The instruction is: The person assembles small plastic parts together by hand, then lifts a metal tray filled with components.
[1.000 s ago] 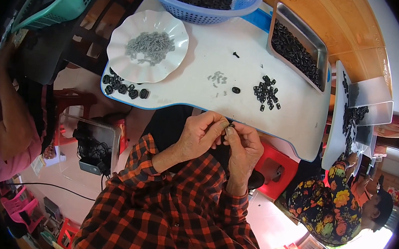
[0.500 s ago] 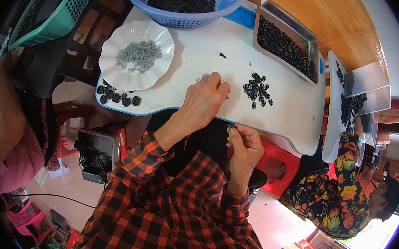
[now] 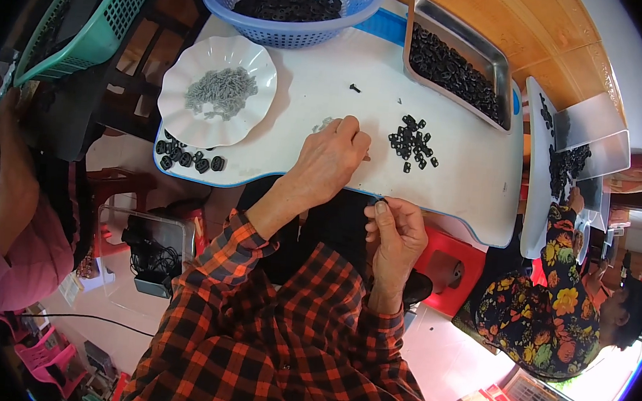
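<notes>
My left hand (image 3: 330, 156) rests over the table near its front edge, fingers curled together. What is in its fingertips, if anything, is hidden. Just past its knuckles lie a few small grey pieces (image 3: 322, 124). Below the table edge my right hand (image 3: 395, 240) pinches a small black part (image 3: 374, 201) between thumb and forefinger. A loose pile of small black plastic parts (image 3: 414, 143) lies to the right of my left hand. At the left, a white scalloped plate (image 3: 173, 117) holds many small grey pieces (image 3: 222, 92).
Beside the plate sit several larger black parts (image 3: 202, 165). A blue basket (image 3: 289, 34) and a metal tray (image 3: 456, 98), both with black parts, stand at the back. One black piece (image 3: 355, 88) lies mid-table (image 3: 308, 79). People work left and right; a red stool (image 3: 443, 274) stands below.
My right hand has shifted very slightly, its fingertips still pinched near the table edge. My left hand stays almost where it was. The view has tilted a little.
</notes>
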A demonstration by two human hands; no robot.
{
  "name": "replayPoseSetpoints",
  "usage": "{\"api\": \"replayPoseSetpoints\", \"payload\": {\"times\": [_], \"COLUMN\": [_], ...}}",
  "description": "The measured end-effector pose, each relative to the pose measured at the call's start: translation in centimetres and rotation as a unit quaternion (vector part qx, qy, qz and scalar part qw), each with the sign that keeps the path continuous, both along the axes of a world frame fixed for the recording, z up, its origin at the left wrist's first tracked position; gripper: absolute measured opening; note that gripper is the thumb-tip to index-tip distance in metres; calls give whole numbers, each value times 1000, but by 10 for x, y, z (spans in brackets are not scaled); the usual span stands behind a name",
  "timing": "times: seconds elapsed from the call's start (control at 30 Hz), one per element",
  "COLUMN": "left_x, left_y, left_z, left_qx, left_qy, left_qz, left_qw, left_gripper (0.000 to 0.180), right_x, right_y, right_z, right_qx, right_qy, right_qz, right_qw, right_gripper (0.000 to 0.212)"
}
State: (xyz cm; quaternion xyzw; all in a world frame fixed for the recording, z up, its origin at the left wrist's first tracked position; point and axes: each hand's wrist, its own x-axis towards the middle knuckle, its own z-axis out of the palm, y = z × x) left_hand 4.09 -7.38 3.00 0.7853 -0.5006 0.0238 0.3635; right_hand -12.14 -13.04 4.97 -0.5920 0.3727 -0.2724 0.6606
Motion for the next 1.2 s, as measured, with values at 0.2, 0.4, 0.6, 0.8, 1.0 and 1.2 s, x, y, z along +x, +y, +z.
{"api": "replayPoseSetpoints", "payload": {"times": [0.2,0.4,0.6,0.8,1.0,1.2], "left_x": [-7,-23,-31,-35,-35,-36], "left_y": [14,38,50,53,57,58], "left_z": [-1,-3,-14,-17,-19,-18], "left_qx": [-151,-253,-285,-288,-288,-293], "left_qy": [399,659,731,725,701,711], "left_qz": [-103,-142,-166,-165,-149,-153], "left_qw": [899,694,597,603,635,621], "left_gripper": [16,24,28,31,31,31], "right_x": [0,5,8,12,19,17], "right_y": [-2,-3,-4,-2,5,7], "right_z": [-3,0,-3,-6,-3,-3], "right_qx": [-12,37,86,78,79,66], "right_qy": [-38,-90,-113,-97,-93,-85], "right_qz": [-8,-27,-25,-7,-10,-7], "right_qw": [999,995,990,992,992,994], "right_gripper": [11,12,11,9,13,19]}}
